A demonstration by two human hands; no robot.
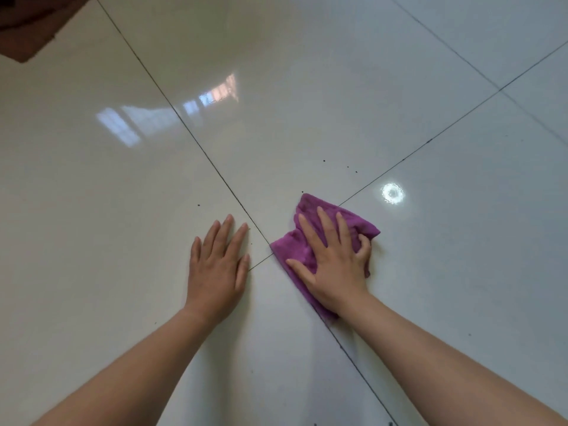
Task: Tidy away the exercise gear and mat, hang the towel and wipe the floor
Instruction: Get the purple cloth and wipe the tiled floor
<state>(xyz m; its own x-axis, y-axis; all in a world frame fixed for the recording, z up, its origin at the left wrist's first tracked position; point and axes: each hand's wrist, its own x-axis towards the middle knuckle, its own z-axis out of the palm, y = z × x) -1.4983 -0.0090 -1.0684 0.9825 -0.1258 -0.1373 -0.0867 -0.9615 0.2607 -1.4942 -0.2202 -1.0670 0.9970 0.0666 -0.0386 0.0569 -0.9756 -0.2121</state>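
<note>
At the far left corner of your view sits a dark reddish-brown thing (27, 26), cut off by the frame; you cannot tell what it is. Across the glossy floor (307, 56) you see pale window reflections (129, 124) and a pinkish reflection (219, 90). A bright ring of glare (392, 193) lies just beside a dark grout line (430, 139), with small dark specks (324, 160) on that line's far side.
</note>
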